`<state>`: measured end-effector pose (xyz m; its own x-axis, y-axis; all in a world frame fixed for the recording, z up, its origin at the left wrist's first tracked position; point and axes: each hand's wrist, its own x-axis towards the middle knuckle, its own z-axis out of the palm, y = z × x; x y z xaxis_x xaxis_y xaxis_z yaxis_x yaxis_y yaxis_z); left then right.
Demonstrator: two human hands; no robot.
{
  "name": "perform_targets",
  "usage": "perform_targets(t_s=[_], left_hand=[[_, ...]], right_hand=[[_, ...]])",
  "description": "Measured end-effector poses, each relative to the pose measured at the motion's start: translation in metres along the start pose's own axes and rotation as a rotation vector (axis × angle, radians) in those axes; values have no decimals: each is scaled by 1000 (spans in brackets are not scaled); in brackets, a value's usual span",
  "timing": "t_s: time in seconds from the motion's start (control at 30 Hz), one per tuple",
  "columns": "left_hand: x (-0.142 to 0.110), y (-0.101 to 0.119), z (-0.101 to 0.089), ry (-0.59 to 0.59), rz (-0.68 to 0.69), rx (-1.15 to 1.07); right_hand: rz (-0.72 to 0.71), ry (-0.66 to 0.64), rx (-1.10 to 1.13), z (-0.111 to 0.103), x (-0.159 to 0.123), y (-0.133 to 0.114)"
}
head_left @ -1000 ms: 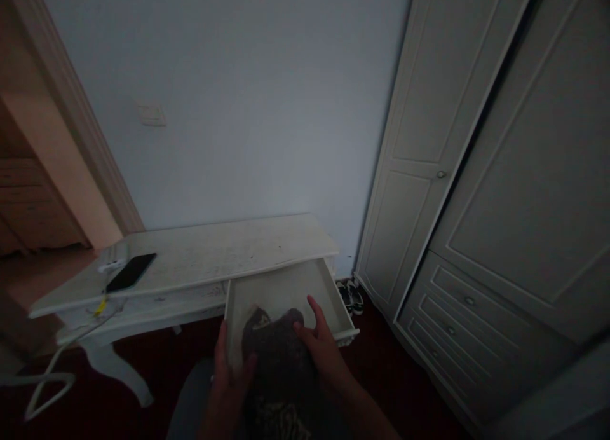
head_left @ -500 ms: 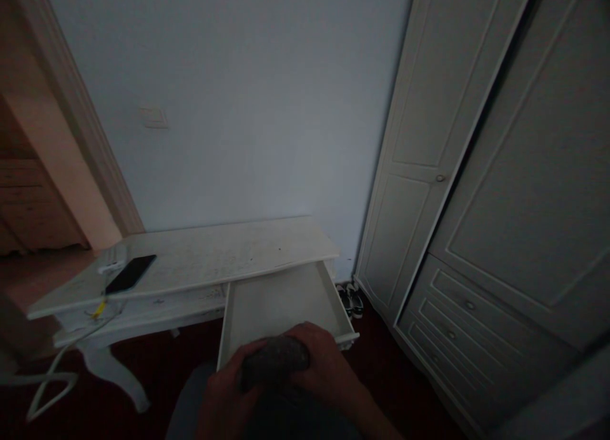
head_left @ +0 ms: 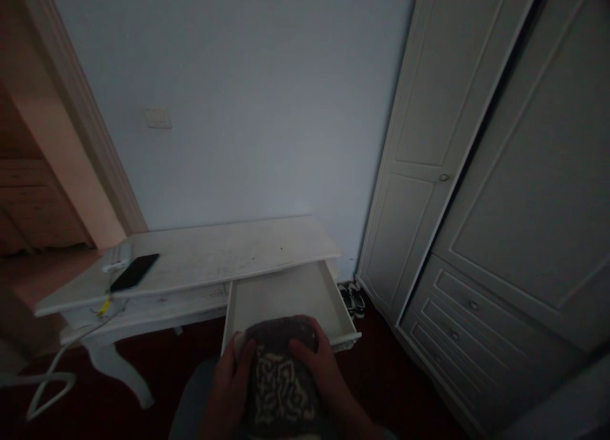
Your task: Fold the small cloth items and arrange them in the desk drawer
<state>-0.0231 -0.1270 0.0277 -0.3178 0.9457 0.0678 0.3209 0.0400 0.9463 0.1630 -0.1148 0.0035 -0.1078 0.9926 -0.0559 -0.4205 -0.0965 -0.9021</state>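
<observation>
Both of my hands hold a dark folded garment (head_left: 282, 376) with a pale squiggly pattern, just in front of an open white drawer (head_left: 286, 294). My left hand (head_left: 227, 389) grips its left side, fingers curled over the edge. My right hand (head_left: 320, 370) presses on its right side, fingers wrapped over the top. The drawer is pulled out from a low white desk (head_left: 214, 255), and the part of its inside that shows is bare. The garment's far edge overlaps the drawer's front rim.
A black phone (head_left: 134, 272) and a white device (head_left: 115, 257) lie on the desk's left end, with a white cable (head_left: 47, 376) trailing to the dark red floor. A white wardrobe (head_left: 476, 192) stands right. A pair of shoes (head_left: 351, 298) sits by the wall. A doorway opens left.
The garment went from lying in the drawer to being bunched between my hands, and now is held flatter with its patterned side up. My hands drew back toward me.
</observation>
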Motion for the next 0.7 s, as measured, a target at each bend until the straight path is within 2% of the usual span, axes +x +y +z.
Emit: perform_targets(t_s=[0.07, 0.17, 0.23, 0.33, 0.43, 0.5, 0.6, 0.7], left_hand=[[-2, -3, 3, 9, -75, -54], [-3, -2, 3, 40, -73, -96], [-4, 0, 4, 54, -59, -54], [-10, -1, 15, 17, -15, 14], [-19, -10, 35, -20, 136, 45], [-25, -15, 48, -29, 209, 70], [-27, -16, 55, -31, 196, 29], [-22, -12, 52, -70, 157, -107]], right_hand=[[78, -51, 120, 3, -2, 8], [164, -159, 127, -3, -2, 20], [101, -67, 24, -12, 1, 24], [-122, 179, -213, -22, 7, 24], [-260, 221, -336, -25, 7, 28], [-263, 255, -319, -27, 5, 35], [-190, 332, -267, -33, 4, 44], [-167, 266, -256, -42, 5, 42]])
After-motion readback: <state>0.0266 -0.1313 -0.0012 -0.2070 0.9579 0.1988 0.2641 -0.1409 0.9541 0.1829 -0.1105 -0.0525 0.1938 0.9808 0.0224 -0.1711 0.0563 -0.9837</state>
